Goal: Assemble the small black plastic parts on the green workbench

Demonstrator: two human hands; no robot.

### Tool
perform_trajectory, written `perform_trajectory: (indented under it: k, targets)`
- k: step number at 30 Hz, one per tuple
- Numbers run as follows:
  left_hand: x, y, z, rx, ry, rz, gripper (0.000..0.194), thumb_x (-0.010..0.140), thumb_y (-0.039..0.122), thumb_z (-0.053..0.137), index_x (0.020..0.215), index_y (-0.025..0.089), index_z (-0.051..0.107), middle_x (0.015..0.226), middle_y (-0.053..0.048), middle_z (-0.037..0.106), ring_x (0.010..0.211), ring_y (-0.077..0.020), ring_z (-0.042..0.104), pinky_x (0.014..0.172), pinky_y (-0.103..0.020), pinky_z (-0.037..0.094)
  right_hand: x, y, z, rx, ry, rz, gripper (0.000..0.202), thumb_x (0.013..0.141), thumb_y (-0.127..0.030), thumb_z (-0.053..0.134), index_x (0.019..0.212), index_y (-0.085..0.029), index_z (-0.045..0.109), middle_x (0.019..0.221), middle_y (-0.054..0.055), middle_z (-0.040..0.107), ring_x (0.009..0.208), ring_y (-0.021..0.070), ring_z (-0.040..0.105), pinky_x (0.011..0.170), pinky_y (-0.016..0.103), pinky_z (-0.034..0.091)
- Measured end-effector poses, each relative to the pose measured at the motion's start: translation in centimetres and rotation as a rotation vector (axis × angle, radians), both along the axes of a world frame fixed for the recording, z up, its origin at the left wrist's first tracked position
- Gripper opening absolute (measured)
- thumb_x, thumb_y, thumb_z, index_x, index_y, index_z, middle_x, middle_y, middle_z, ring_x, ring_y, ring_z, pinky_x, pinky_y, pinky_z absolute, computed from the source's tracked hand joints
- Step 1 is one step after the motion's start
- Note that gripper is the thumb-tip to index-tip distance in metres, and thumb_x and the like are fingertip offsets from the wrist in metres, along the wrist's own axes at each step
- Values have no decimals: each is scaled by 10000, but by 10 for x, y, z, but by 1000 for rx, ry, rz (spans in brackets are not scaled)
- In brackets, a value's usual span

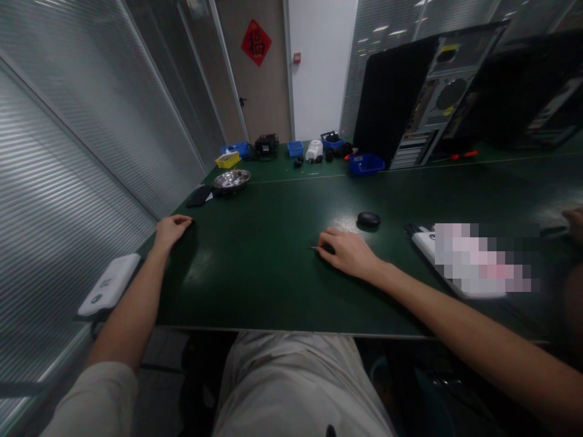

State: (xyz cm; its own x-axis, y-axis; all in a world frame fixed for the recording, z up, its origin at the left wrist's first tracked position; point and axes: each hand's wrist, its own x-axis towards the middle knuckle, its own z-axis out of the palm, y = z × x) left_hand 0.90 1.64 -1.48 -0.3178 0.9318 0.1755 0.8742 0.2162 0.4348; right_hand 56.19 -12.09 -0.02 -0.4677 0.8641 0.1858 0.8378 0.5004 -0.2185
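Observation:
My left hand (172, 232) is at the table's left side, fingertips pinched together. Something tiny and dark shows at the tips, too small to name. Near the middle of the green table (255, 267), my right hand (347, 250) rests low with its fingers closed. A small thin, light-coloured pointed piece (313, 247) sticks out leftward from between its thumb and fingers; the rest of it is hidden. Just beyond the right hand lies a black computer mouse (368, 219), apart from it.
A metal bowl (232, 179) holding small parts stands back left, beside a dark flat object (199, 196). A white device (110, 284) sits at the left edge. Blue trays (367, 164) and an opened computer case (410, 97) stand behind. Another person's hand (574, 221) is far right.

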Motion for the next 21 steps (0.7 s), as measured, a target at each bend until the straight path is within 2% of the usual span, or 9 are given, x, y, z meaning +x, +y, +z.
perform_trajectory:
  k: [5,12,21]
  targets:
    - [2,1,-1,33,-11,29,323,876,366,661,1087,155,786,1035,-80,778,948,-238,694,844,-272,509,1,1,-1,-4,9,9,157,986,-350,576,1021,-227,667,1034,45,646,795,174,596,632,287,324]
    - [0,4,-5,47,-112,80,294,846,314,713,1068,129,765,956,-64,758,872,-192,659,813,-256,482,1,1,-2,7,12,9,155,988,-355,578,1024,-232,665,1018,44,645,770,172,584,621,290,315]
    - [6,0,-4,63,-218,91,283,829,292,704,1052,130,766,904,-59,756,825,-207,669,740,-265,500,1,1,-1,-9,32,11,158,989,-353,578,1015,-225,667,1021,52,645,765,170,578,624,288,316]
